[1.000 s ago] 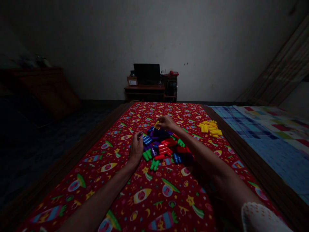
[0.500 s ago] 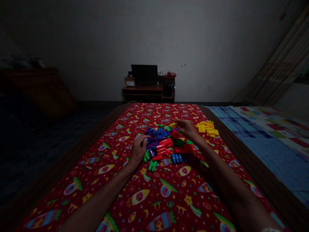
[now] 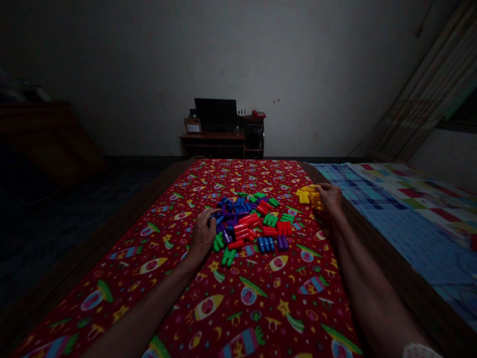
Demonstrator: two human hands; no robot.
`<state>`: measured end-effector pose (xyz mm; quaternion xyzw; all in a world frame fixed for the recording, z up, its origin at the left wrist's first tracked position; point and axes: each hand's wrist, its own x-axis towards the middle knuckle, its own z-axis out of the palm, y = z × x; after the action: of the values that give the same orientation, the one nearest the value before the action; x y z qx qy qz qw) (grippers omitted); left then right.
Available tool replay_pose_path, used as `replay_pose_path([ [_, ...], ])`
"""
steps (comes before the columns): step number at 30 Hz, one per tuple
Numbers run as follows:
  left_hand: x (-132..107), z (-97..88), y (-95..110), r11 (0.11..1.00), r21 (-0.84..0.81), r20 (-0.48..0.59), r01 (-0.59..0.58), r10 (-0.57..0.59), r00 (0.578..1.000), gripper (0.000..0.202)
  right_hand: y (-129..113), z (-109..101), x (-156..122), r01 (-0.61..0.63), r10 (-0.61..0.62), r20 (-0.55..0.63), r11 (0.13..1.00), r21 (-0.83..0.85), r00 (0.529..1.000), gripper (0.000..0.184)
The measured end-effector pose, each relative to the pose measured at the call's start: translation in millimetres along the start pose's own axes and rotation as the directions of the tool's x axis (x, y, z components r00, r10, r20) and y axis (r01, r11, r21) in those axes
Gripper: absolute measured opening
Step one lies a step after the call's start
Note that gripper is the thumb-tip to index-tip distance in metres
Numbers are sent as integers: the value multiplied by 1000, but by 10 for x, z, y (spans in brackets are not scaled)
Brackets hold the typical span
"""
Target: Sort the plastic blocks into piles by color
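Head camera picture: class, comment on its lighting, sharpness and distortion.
Head view: dim, corners nearly black; the red printed cloth and coloured toy blocks are best lit; the wide lens stretches the forearms toward the bottom edge; the right hand at the yellow blocks is dark but readable.

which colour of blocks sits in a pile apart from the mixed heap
The yellow blocks: a separate cluster at the right hand, by the right edge of the red sheet. Red, blue, green and purple ones lie jumbled by the left hand.
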<state>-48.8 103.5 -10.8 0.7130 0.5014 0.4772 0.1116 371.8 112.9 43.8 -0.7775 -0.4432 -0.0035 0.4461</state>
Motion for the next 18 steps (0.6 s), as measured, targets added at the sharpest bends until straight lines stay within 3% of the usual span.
replay_pose_path([
  [6,-3,-22,15,1000,17,25,10,-10,1000,32,36,16,-11,42,-45,-15,986,-160,999,38],
  [12,0,-29,60,1000,-5,17,19,-19,1000,33,-192,-63,-7,124,-129,-97,991,-60,987,38],
  [15,-3,-31,79,998,-35,-9,55,-55,998,35,-440,99,-172,229,-240,64,963,141,969,43],
  [18,-13,-35,79,986,-80,-33,146,-149,988,38,-637,383,-424,349,-428,282,891,291,859,53],
])
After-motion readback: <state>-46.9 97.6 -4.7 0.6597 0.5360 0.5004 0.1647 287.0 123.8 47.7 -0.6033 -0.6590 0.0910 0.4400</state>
